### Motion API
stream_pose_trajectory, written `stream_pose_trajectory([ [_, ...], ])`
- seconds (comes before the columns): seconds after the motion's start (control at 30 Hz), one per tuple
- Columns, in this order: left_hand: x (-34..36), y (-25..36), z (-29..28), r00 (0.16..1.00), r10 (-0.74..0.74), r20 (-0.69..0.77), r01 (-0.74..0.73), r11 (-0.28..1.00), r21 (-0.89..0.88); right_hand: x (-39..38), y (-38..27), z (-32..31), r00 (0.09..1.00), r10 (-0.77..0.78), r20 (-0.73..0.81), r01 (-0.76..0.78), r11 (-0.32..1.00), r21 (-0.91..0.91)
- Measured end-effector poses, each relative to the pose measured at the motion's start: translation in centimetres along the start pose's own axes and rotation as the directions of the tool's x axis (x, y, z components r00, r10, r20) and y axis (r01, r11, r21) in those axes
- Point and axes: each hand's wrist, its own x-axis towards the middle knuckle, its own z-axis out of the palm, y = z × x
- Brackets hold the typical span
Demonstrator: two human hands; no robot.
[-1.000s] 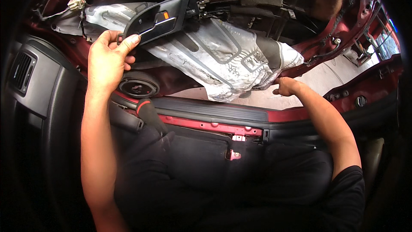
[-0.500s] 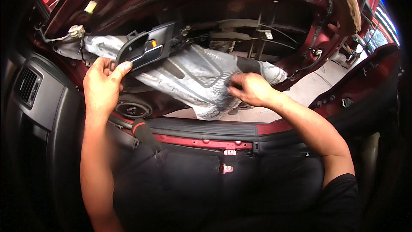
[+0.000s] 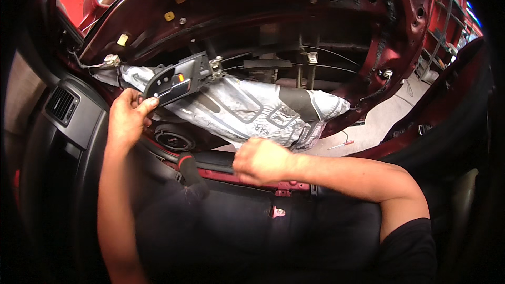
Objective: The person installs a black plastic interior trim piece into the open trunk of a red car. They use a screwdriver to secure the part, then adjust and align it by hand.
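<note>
In my left hand [image 3: 129, 115] a dark interior door handle [image 3: 173, 87] is pinched by its near end, thumb on top. Its far end lies beside the cable ends [image 3: 215, 66] at the opening of the dark red car door [image 3: 252, 16]. Below it, a crumpled silver door liner sheet [image 3: 231, 108] hangs partly loose across the door. My right hand [image 3: 263, 162] is curled closed just in front of the sheet's lower edge, over the sill. Whatever its fingers hold, if anything, is hidden.
A round speaker [image 3: 174, 138] sits low in the door, and a pale wire connector [image 3: 112, 61] hangs at its left. The dashboard vent [image 3: 62, 106] is at far left. Outside, a screwdriver-like tool [image 3: 344, 143] lies on the floor.
My right hand has drawn back from the silver sheet, toward me and to the left. My left hand keeps hold of the door handle. The view has shifted slightly.
</note>
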Motion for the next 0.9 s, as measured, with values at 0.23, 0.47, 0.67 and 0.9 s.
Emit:
stream_pose_trajectory([
  [0.23,3.2,2.1,-2.9,0.913,-0.156,0.378,0.085,0.977,0.197,-0.7,-1.8,2.1,0.985,-0.078,0.153,0.072,0.996,0.044],
  [0.47,3.9,0.4,-2.1,0.868,-0.156,0.471,0.15,0.987,0.051,-1.1,0.0,-1.7,0.991,0.086,0.099,-0.087,0.996,0.007],
  [0.67,1.6,-1.0,-3.3,0.927,-0.028,0.375,0.07,0.992,-0.101,-1.0,2.6,-4.7,0.97,0.161,-0.185,-0.177,0.981,-0.076],
  [0.9,-0.5,-4.3,-3.0,0.938,0.061,0.34,-0.022,0.993,-0.116,0.6,1.6,-6.5,0.966,0.109,-0.235,-0.138,0.984,-0.111],
])
